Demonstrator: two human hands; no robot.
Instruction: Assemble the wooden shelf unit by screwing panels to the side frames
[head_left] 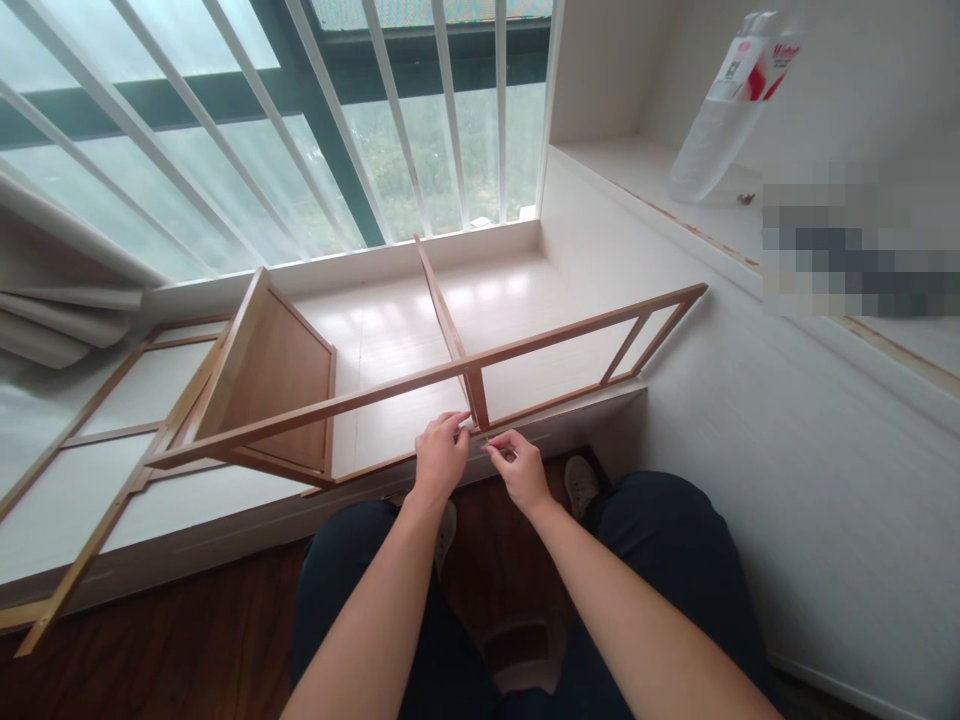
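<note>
A slim brown wooden frame (540, 342) stands on edge along the front of a white window ledge (382, 335). A short upright crosspiece (475, 395) joins its top and bottom rails near the middle, and a thin wooden strip (442, 315) runs back from there towards the window. My left hand (441, 455) has its fingers closed at the foot of the crosspiece, against the wood. Just right of that joint, my right hand (519, 468) is closed in a pinch with thumb and forefinger; what lies between the fingertips is too small to name.
A solid wooden panel (274, 370) stands at the frame's left end. Further left, another slatted wooden frame (90, 555) lies across the ledge, overhanging its edge. A clear bottle (716, 135) stands on the right shelf. White bars (394, 110) cross the window; a curtain (60, 290) hangs left.
</note>
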